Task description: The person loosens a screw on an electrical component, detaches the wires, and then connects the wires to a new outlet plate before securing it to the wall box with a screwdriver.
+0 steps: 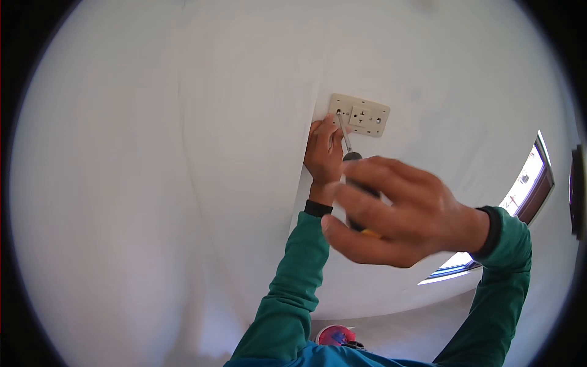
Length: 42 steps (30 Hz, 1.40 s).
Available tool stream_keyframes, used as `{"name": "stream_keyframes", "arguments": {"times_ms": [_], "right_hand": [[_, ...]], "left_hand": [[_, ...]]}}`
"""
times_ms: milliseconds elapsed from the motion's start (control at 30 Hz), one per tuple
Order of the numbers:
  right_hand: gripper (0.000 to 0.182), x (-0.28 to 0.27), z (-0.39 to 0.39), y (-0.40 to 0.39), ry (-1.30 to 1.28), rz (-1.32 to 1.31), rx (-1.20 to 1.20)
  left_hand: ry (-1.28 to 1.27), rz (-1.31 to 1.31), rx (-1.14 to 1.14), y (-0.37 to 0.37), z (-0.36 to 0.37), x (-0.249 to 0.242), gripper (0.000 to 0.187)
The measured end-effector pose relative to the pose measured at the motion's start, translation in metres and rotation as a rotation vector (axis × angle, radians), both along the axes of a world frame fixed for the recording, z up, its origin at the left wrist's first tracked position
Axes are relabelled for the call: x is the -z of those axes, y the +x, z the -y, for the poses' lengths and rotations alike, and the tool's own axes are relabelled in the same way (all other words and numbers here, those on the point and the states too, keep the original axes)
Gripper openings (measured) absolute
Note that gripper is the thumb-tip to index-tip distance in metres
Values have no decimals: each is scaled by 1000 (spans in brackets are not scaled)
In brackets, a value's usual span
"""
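Note:
A beige wall socket plate (370, 126) is set against the white wall, with one outlet in its middle and a screw hole towards each end. My left hand (324, 151) rests at the plate's lower left edge, its fingertips close to the left screw and partly around the shaft tip. In my right hand (403, 211) is a screwdriver (352, 156) with a dark handle and a bit of yellow at its end. The metal shaft runs up to the left screw. My right fingers are slightly blurred and wrap round the handle, hiding part of it.
A wall corner runs just left of the plate. To the right, a window (520, 196) with a dark frame lets in light, and a dark object (576, 192) stands at the far right edge. Below, a red and blue item (335, 335) shows beside my body.

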State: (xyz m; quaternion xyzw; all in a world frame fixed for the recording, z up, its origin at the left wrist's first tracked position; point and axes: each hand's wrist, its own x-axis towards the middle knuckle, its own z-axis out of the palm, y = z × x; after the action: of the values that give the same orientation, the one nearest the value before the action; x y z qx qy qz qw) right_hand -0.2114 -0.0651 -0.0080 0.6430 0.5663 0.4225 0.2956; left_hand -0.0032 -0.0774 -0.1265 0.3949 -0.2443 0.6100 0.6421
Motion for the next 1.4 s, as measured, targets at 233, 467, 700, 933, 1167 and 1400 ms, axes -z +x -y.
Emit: {"name": "stream_keyframes", "arguments": {"times_ms": [233, 467, 700, 933, 1167, 1400], "right_hand": [[33, -9, -7, -3, 78, -139, -14], [27, -16, -6, 2, 208, 176, -19], [23, -12, 13, -11, 238, 125, 117], [21, -6, 6, -12, 200, -25, 27], [31, -12, 1, -8, 167, -145, -24], [36, -35, 3, -12, 134, -214, 25]], "left_hand": [[97, -22, -56, -19, -17, -4, 29], [64, -99, 84, -5, -6, 2, 29], [9, -61, 79, 1, 2, 6, 27], [4, -44, -48, 2, 3, 5, 32], [47, -25, -95, -10, -8, -2, 29], [15, 27, -51, -14, -14, -9, 30]]}}
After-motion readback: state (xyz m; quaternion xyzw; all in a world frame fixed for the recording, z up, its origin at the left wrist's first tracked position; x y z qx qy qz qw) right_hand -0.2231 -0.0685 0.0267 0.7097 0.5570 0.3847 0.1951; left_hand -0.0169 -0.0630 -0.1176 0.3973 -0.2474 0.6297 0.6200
